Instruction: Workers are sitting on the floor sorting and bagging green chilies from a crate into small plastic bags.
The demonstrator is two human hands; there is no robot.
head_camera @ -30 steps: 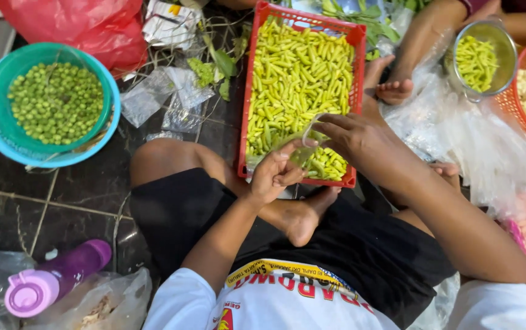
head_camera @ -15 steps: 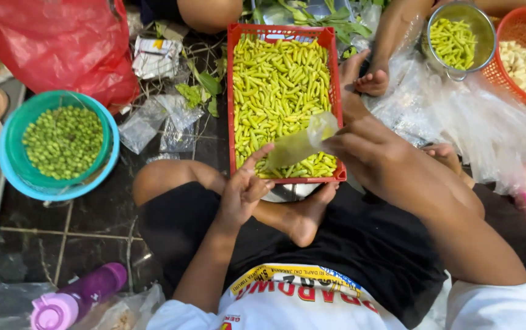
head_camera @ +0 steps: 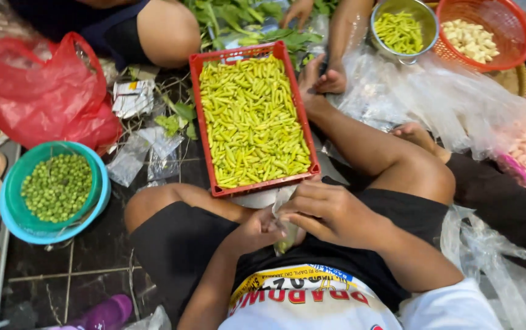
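I sit cross-legged on the floor with a red crate (head_camera: 204, 110) of yellow-green chillies (head_camera: 252, 119) in front of my knees. Both hands meet over my lap just below the crate's near edge. My left hand (head_camera: 255, 231) and my right hand (head_camera: 330, 214) together grip a small clear plastic bag (head_camera: 286, 229) with a few green chillies in it. The bag hangs between my fingers, its top pinched and its bottom partly hidden by my hands.
A teal bowl of green round fruits (head_camera: 57, 186) stands at left, with a red plastic bag (head_camera: 43, 91) behind it. Another person's foot (head_camera: 330, 79), a metal bowl of chillies (head_camera: 401, 29), an orange basket of garlic (head_camera: 486, 33) and clear plastic bags (head_camera: 452, 104) lie at right. Leafy greens (head_camera: 244, 18) are behind the crate.
My hands drew back from over the crate to my lap, bringing the small bag with them. The view tilted, so the crate sits higher and more centred.
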